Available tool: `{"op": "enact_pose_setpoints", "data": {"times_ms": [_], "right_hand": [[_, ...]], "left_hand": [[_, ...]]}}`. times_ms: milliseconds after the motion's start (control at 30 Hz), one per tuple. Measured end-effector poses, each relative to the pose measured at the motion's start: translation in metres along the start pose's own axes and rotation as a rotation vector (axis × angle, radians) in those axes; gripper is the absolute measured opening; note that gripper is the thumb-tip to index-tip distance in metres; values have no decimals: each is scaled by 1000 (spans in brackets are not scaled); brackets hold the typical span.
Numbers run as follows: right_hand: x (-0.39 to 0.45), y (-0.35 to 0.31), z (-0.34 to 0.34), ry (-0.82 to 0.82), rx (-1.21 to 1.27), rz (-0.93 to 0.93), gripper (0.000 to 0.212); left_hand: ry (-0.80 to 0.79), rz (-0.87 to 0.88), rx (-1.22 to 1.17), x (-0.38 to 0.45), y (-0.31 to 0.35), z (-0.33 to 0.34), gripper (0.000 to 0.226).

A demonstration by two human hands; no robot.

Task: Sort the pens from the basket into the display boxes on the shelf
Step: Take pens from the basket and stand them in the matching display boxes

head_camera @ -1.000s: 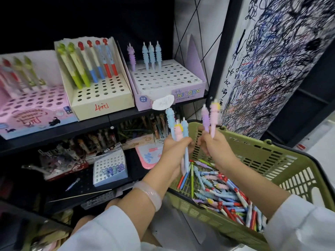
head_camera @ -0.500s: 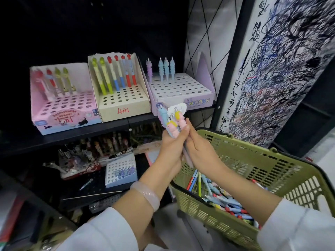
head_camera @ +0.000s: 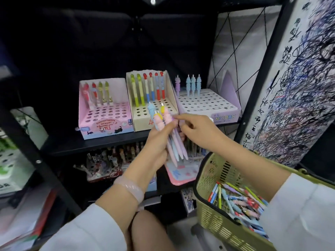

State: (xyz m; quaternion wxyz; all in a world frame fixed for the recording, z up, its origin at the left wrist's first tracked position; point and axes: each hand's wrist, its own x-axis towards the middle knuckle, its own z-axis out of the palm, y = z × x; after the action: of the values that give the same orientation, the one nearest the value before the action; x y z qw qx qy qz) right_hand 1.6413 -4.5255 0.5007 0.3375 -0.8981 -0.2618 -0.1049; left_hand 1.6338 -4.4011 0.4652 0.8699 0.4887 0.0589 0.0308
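Observation:
My left hand [head_camera: 158, 142] grips a bunch of pastel pens [head_camera: 165, 122], their blue, pink and yellow tops pointing up in front of the shelf. My right hand [head_camera: 196, 130] reaches across to the bunch, its fingertips at the pens' upper part; whether they pinch one I cannot make out. An olive green basket [head_camera: 210, 180] at the lower right holds several more pens [head_camera: 241, 201]. On the shelf stand three display boxes: a pink one [head_camera: 105, 120], a cream one [head_camera: 139, 115] and a lilac unicorn box [head_camera: 208, 105], each with a few pens upright in the back rows.
Below the black shelf board [head_camera: 94, 144] a lower shelf carries more stationery [head_camera: 108, 160] and a pink tray [head_camera: 179, 174]. A black upright post [head_camera: 36, 160] stands at the left. A scribbled test-paper panel [head_camera: 299, 87] rises at the right, behind the basket.
My view has tilted up toward the shelf. Both hands rose from the basket; the pens my right hand held now sit in the left hand's bunch, and the right hand fingers them.

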Motion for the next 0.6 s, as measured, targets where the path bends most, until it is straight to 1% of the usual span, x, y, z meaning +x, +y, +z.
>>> {"op": "enact_pose_setpoints", "data": {"times_ms": [100, 167, 233, 300, 333, 400, 467, 533, 600], "right_hand": [[26, -3, 5, 44, 238, 99, 19], [38, -6, 10, 3, 399, 149, 24], [45, -7, 14, -94, 528, 150, 33], [52, -5, 15, -156, 587, 133, 34], [55, -2, 15, -163, 600, 126, 31], [61, 4, 14, -152, 639, 118, 24], [68, 11, 12, -123, 710, 142, 27], [76, 16, 9, -51, 754, 167, 25], [83, 21, 7, 39, 769, 179, 15]], "left_hand": [[-54, 32, 47, 5, 15, -11, 11], [-70, 51, 75, 9, 21, -15, 10], [-96, 64, 81, 13, 25, -18, 12], [-136, 68, 80, 18, 30, -20, 12], [-154, 69, 84, 21, 32, -21, 11], [-192, 77, 102, 27, 36, -21, 10], [-210, 94, 132, 36, 38, -18, 11], [-185, 129, 176, 48, 39, -12, 13], [-129, 180, 260, 62, 40, -5, 17]]}}
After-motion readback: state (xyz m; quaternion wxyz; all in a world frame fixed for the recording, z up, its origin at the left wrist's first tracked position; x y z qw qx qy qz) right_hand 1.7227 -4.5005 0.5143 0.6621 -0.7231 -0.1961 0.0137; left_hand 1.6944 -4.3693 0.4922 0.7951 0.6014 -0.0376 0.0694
